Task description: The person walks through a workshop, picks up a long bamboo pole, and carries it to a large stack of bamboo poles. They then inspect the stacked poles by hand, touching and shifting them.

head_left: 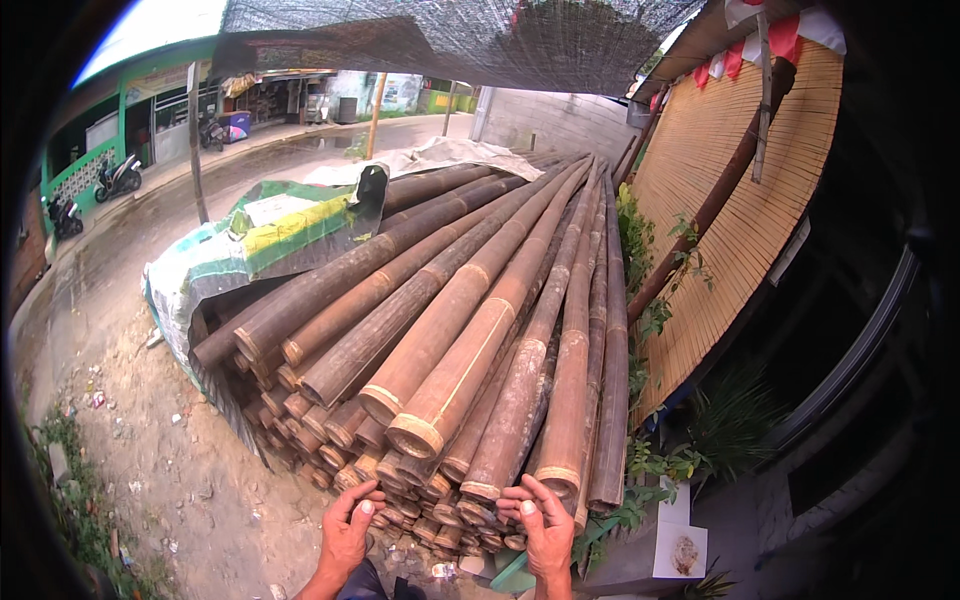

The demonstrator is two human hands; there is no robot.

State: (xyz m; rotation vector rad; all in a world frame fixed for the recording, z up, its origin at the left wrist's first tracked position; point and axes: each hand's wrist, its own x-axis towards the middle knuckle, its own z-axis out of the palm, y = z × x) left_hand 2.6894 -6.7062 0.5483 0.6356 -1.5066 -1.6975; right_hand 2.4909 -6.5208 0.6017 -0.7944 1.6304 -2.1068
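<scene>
A big stack of brown bamboo poles (pixel 455 385) fans out before me, cut ends facing me. My left hand (pixel 347 530) is raised by the lower left of the pile, thumb and fingers curved apart with nothing between them. On the other side, my right hand (pixel 545 530) is also open and holds nothing. Its fingertips are close to the ends of the right-hand poles; whether they touch I cannot tell. Between the hands show the many smaller cut ends of the lower layers.
A green, yellow and white tarp (pixel 285 235) covers the pile's left side. Dark shade netting (pixel 450 45) hangs overhead. A woven bamboo screen (pixel 745 200) and green plants (pixel 650 450) border the right. At left runs a dirt road (pixel 130 260) with parked motorbikes (pixel 118 178) and wooden posts.
</scene>
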